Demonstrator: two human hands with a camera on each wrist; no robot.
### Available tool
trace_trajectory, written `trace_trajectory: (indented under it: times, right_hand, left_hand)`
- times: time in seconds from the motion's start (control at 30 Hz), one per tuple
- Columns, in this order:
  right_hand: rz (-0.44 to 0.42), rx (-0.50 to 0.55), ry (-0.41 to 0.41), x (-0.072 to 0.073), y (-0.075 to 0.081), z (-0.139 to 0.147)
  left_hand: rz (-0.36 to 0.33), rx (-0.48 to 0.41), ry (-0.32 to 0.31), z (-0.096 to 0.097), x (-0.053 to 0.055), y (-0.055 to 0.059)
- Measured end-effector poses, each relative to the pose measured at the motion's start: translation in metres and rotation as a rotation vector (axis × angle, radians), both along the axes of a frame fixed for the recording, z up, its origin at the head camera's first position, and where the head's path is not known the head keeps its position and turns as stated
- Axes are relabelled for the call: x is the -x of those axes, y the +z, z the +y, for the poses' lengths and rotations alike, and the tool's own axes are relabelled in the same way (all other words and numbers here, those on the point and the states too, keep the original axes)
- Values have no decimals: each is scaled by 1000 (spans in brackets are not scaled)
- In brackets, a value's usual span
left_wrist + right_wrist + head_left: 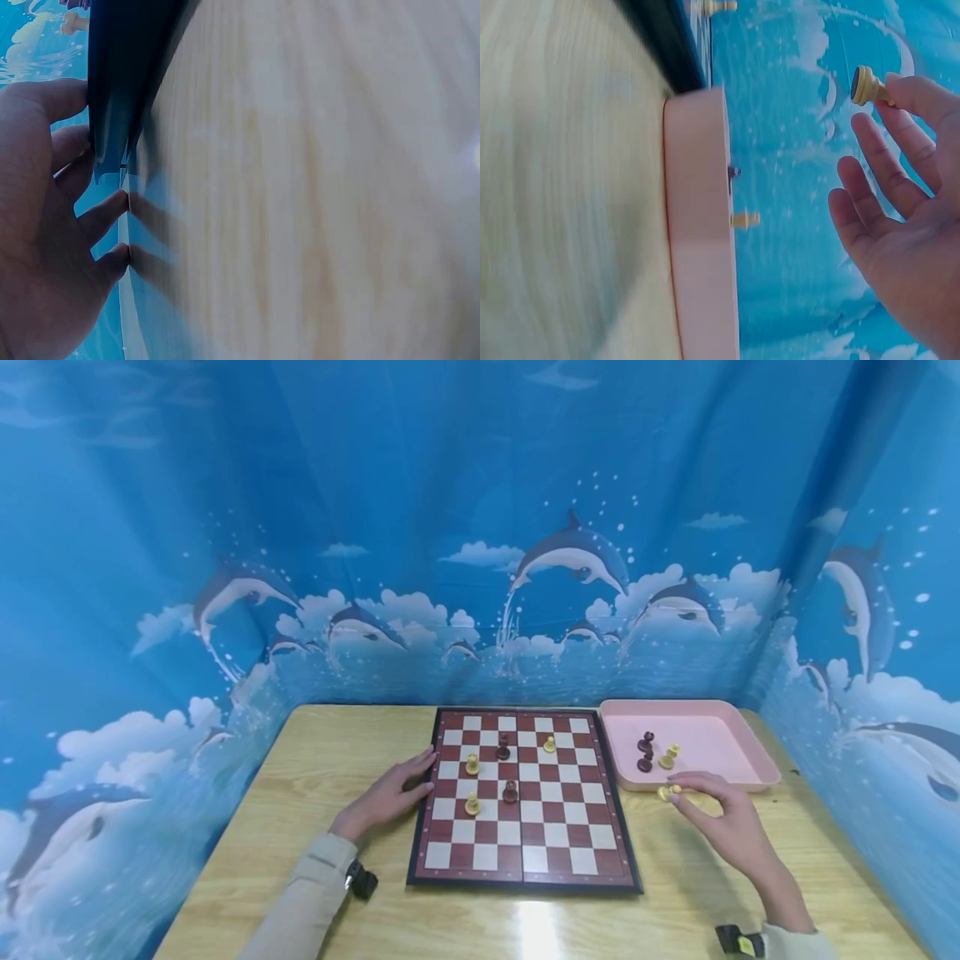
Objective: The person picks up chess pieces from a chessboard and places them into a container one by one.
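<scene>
My right hand [729, 828] pinches a yellow chess piece [865, 85] between thumb and forefinger, above the near edge of the pink tray [738, 768]. In the right wrist view the piece is tipped sideways, its dark base facing left, and the other fingers are spread apart. My left hand [386, 797] rests at the left edge of the chessboard [555, 835], fingertips touching its rim. On the board stand three yellow pieces, such as the one near the left [472, 804], and two dark pieces, one being the nearer dark piece [510, 792].
Inside the tray are two dark pieces [645, 762] and a yellow piece [669, 757]. The tray stands by the board's far right corner. A wooden table [352, 727] carries everything. Behind it and at both sides hangs a blue dolphin-print curtain [420, 527].
</scene>
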State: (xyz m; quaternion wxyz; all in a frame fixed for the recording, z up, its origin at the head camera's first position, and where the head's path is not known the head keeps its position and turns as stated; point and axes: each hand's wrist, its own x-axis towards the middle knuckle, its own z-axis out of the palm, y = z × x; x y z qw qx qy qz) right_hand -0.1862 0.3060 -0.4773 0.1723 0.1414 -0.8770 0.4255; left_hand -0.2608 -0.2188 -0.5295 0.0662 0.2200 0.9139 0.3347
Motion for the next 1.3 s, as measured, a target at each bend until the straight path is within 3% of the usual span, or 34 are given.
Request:
trace_trajectory:
  times: [0.4,0.9,1.1,1.3]
  right_hand:
    - [-8,-13,-127,1,-15,36]
    - [-13,40,-189,15,-27,64]
    - [-35,54,-186,25,-29,73]
    - [-53,59,-239,46,-29,83]
  left_hand:
    - [13,-22,-7,-1,2,-3]
    - [6,-16,-8,-1,2,-3]
    - [-18,2,8,-1,2,-3]
    - [-16,4,8,-1,2,-2]
